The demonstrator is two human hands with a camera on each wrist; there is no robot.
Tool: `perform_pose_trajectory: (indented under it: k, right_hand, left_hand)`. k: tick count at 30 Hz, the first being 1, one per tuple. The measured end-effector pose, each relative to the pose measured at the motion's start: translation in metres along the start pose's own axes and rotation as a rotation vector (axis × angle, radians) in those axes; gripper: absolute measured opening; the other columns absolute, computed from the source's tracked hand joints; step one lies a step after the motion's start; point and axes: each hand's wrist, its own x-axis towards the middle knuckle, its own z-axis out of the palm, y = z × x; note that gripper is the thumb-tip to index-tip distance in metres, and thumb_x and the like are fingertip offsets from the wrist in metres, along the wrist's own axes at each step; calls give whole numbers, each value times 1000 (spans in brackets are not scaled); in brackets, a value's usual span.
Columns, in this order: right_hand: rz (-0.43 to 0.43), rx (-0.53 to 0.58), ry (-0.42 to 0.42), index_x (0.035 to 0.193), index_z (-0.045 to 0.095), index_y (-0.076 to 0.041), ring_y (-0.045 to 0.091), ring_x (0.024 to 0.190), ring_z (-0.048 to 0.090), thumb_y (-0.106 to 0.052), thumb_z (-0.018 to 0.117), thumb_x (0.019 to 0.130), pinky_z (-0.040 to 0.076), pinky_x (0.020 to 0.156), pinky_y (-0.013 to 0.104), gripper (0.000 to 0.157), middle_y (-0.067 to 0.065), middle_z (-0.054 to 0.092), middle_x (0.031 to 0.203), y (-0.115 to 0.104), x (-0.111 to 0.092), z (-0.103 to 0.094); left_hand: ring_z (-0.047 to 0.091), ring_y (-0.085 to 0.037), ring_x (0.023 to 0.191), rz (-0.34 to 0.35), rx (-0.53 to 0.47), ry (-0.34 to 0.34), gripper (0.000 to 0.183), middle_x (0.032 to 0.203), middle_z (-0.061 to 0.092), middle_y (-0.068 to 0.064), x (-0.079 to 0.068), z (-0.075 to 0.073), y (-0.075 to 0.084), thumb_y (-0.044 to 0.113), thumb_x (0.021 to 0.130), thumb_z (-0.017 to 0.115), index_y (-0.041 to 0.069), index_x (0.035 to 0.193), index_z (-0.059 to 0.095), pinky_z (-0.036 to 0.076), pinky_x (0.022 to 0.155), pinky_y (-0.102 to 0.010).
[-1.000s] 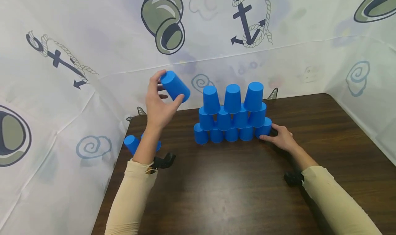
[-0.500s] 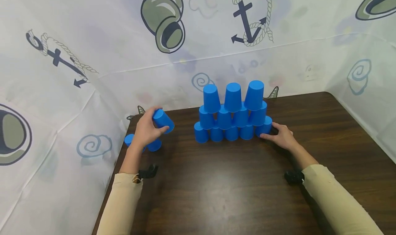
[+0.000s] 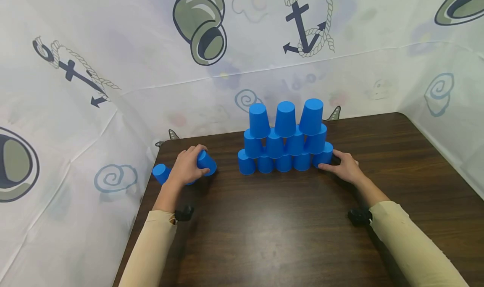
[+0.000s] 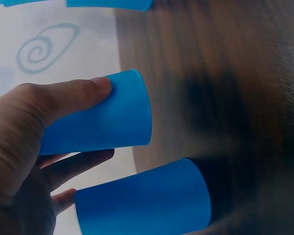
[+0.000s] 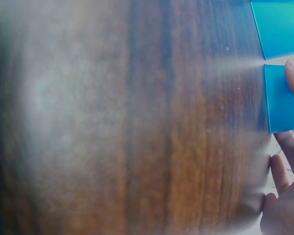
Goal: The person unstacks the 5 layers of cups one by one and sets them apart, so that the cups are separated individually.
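Observation:
My left hand (image 3: 186,167) grips an upside-down blue cup (image 3: 206,164) at the table's left side, thumb on its near wall in the left wrist view. Whether its rim touches the table is hard to tell. Close by stands another blue cup (image 3: 161,173), and one more is mostly hidden behind the hand. On the right, a stack of upside-down blue cups (image 3: 274,146) rises in three rows, three cups on top. My right hand (image 3: 345,167) holds the bottom row's rightmost cup (image 3: 324,154) between thumb and fingers; the right wrist view shows the thumb over its wall.
The dark wooden table (image 3: 264,228) ends in a rounded corner at the back right. White printed cloth (image 3: 151,60) hangs behind it and along its left and right sides. Each wrist carries a small black camera.
My left hand has come down from the air beside the stack with its cup, toward the tabletop by the loose cups at left. The right hand and the stack stay put.

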Motion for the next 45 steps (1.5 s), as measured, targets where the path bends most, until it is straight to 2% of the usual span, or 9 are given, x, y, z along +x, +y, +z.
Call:
perform_pose_trajectory:
  k: [4, 15, 24, 29, 32, 35, 39, 43, 45]
  right_hand:
    - [0, 0, 1, 145, 39, 4, 53, 134, 32, -51, 67, 89, 17, 98, 76, 83, 32, 44, 142, -2, 1, 0]
    - [0, 10, -5, 146, 39, 3, 53, 134, 32, -51, 66, 90, 16, 98, 77, 83, 32, 43, 143, -1, -1, -1]
    - [-3, 5, -1, 146, 39, 4, 53, 135, 32, -51, 66, 90, 16, 98, 76, 83, 32, 44, 142, 0, -1, -1]
    - [1, 8, -1, 146, 39, 4, 53, 134, 32, -51, 67, 89, 17, 98, 75, 83, 32, 44, 142, -1, 0, 0]
    - [6, 7, -4, 146, 38, 3, 53, 134, 32, -52, 67, 89, 18, 98, 75, 84, 32, 43, 143, -2, 0, -1]
    - [8, 8, -1, 147, 38, 3, 52, 134, 32, -51, 67, 89, 18, 99, 74, 84, 31, 43, 143, -3, 1, -2]
    - [21, 5, -11, 147, 37, 3, 53, 135, 31, -52, 67, 89, 17, 99, 75, 85, 31, 42, 144, -3, 2, -1]
    - [34, 3, -24, 148, 37, 2, 52, 136, 30, -55, 66, 88, 16, 100, 76, 87, 31, 41, 145, 0, 2, -1]
    - [29, 4, -22, 147, 37, 2, 52, 136, 30, -54, 66, 89, 15, 99, 76, 87, 31, 42, 144, 1, 1, -2]
  left_hand:
    - [54, -42, 116, 36, 56, -22, 71, 126, 57, -19, -1, 6, -2, 31, 75, 86, 13, 133, 50, 21, 111, -62]
    - [55, -43, 116, 60, 111, -45, 69, 126, 57, -20, -3, 17, -3, 31, 75, 86, 13, 131, 51, 20, 111, -63]
    - [56, -42, 117, 67, 129, -43, 70, 127, 57, -20, -4, 18, -3, 30, 74, 87, 13, 131, 51, 19, 111, -65]
    - [54, -42, 119, 61, 142, -64, 82, 132, 53, -21, -6, 16, -2, 34, 73, 88, 16, 142, 45, 16, 111, -66]
    - [52, -40, 122, 65, 150, -45, 95, 134, 51, -21, -4, 12, 1, 39, 71, 88, 19, 149, 38, 12, 112, -66]
    - [48, -39, 125, 85, 138, 3, 103, 137, 48, -20, 0, 6, 9, 44, 70, 88, 19, 153, 32, 9, 113, -65]
    - [45, -37, 128, 139, 84, 87, 104, 139, 47, -16, 10, -4, 29, 49, 72, 85, 21, 155, 28, 9, 114, -63]
    - [43, -32, 131, 220, -53, 168, 101, 141, 46, -12, 21, -14, 59, 50, 75, 82, 23, 155, 28, 13, 114, -61]
    - [43, -29, 131, 270, -142, 214, 100, 142, 46, -10, 28, -20, 77, 48, 76, 82, 22, 155, 28, 21, 112, -58]
